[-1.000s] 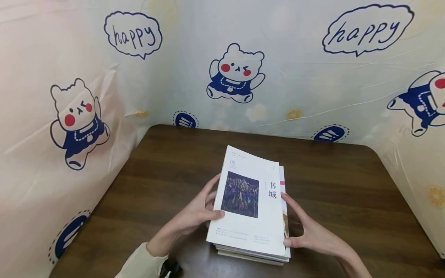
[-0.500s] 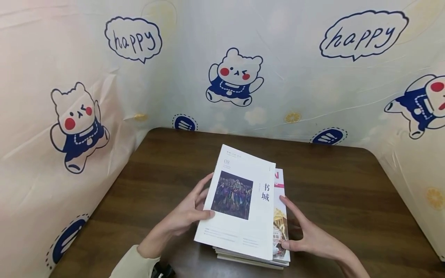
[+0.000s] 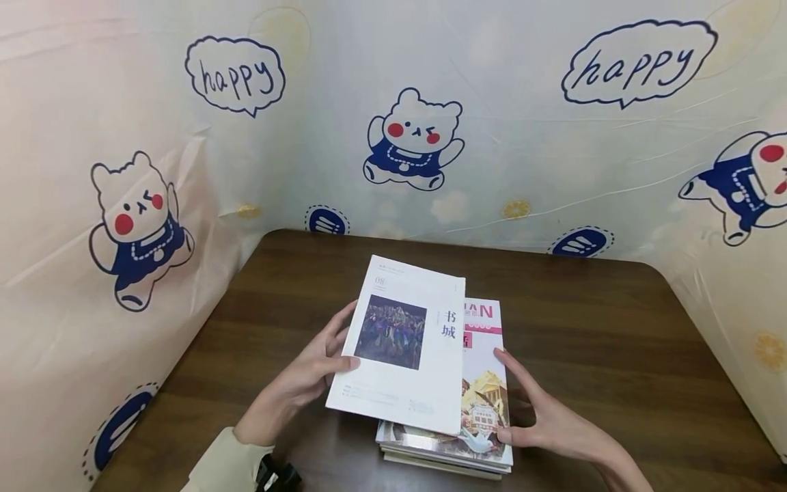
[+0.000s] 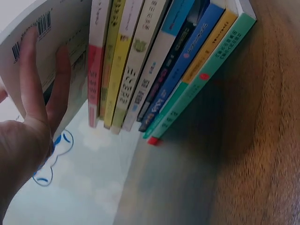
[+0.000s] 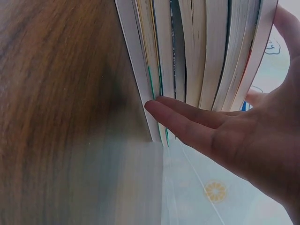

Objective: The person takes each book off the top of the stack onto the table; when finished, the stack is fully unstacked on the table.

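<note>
My left hand [image 3: 313,365] holds a white magazine [image 3: 443,383] with a dark picture on its cover, thumb on top and fingers underneath. In the left wrist view those fingers spread over its barcoded back. The magazine tilts above a stack of books [image 3: 443,459] and covers the left part of the top one, a colourful magazine [image 3: 482,389] with pink lettering. Several coloured spines [image 4: 154,70] show in the left wrist view. My right hand [image 3: 547,417] rests against the stack's right side. In the right wrist view its straight fingers touch the page edges [image 5: 215,51].
The stack stands on a dark brown wooden table [image 3: 295,294]. A pale curtain [image 3: 516,137] printed with bears and "happy" bubbles surrounds the table at the back and sides. A black object [image 3: 273,475] is at the left wrist, by the cream sleeve [image 3: 227,465].
My left hand has lifted the white magazine and moved it left, off the stack, uncovering more of the colourful magazine. The right hand has stayed at the stack's side.
</note>
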Demonstrator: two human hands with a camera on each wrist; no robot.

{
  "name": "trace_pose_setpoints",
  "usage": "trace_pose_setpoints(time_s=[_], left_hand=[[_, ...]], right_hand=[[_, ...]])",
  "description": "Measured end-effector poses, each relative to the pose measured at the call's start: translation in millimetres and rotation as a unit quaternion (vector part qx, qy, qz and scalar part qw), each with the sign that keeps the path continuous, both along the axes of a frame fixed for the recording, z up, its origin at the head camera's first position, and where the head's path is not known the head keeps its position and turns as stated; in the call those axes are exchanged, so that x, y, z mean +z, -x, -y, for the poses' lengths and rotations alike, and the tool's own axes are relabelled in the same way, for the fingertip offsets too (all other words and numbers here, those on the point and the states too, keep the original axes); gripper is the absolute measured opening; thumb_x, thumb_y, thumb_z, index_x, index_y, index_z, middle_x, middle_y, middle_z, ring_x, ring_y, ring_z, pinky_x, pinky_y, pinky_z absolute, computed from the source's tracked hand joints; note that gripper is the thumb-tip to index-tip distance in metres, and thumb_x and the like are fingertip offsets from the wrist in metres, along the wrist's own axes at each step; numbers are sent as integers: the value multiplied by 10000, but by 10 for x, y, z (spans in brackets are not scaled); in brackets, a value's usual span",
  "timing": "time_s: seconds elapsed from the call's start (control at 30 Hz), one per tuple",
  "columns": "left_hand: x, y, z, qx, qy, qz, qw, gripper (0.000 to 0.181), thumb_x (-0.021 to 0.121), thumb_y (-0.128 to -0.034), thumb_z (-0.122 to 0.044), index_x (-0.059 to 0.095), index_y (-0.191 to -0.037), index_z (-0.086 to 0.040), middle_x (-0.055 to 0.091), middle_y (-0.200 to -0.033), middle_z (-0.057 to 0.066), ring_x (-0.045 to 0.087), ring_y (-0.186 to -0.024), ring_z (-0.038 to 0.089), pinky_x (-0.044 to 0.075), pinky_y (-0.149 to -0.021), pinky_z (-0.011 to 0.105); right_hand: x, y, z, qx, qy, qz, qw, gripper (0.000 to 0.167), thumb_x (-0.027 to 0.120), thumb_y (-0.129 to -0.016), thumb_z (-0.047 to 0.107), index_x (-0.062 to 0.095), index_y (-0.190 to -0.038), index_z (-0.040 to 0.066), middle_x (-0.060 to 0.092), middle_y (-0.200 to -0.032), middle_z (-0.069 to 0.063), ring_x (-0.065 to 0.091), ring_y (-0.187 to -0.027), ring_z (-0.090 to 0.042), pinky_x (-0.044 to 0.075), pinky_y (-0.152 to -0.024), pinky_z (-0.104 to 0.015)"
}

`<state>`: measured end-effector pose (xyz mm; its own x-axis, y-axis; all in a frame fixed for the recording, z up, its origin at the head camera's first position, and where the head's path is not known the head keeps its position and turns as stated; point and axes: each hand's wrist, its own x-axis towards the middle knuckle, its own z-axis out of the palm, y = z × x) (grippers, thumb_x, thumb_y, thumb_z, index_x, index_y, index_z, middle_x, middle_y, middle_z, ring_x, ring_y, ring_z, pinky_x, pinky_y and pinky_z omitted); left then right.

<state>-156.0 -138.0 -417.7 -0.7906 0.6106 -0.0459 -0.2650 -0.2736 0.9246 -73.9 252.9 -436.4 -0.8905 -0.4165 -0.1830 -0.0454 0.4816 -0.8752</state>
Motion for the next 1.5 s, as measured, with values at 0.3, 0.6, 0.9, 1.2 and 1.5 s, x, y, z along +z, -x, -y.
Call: trace_pose_setpoints(time_s=[0.3, 0.6, 0.9, 1.2, 1.5], left_hand=[[36, 116, 126, 439, -65, -260, 9987, 915, 547, -870, 121, 79, -1545, -283, 392, -1428, 146, 657, -990, 302, 572, -704, 454], [165, 211, 265, 744, -181, -372, 9964, 913, 493, -878, 158, 62, -1541, -299, 435, -1399, 63, 663, -987, 268, 577, -698, 429], [154, 288, 378, 1004, -244, -303, 9942, 894, 466, -893, 155, 54, -1538, -307, 416, -1404, 49, 656, -1001, 243, 578, -700, 397], [98, 338, 512, 1246, -141, -209, 9919, 903, 469, -899, 156, 49, -1541, -320, 407, -1403, 60, 664, -989, 240, 579, -709, 406], [107, 418, 610, 1324, -247, -199, 9907, 896, 445, -904, 160, 40, -1543, -319, 408, -1390, 48, 665, -974, 233, 580, -691, 392]], right_hand=[[15, 11, 9, 13, 50, 172, 9998, 990, 732, -835, 248, 39, -1521, 420, 54, -1583, -62, 389, -1280, -395, 444, -939, -518], [58, 33, 45, 51, -44, -181, 9998, 961, 730, -840, 250, 75, -1531, 386, 23, -1600, -52, 355, -1304, -390, 487, -922, -434], [64, -76, 76, -198, -97, -175, 9996, 943, 729, -839, 258, 97, -1527, 391, 28, -1602, -61, 400, -1269, -400, 499, -897, -371], [46, -198, 89, -243, -46, 171, 9995, 955, 737, -830, 283, 88, -1520, 409, 48, -1593, -48, 421, -1255, -368, 479, -924, -352], [45, -223, 99, -265, 29, 414, 9988, 929, 707, -860, 261, 68, -1514, 425, 38, -1587, -72, 351, -1298, -427, 456, -952, -500]])
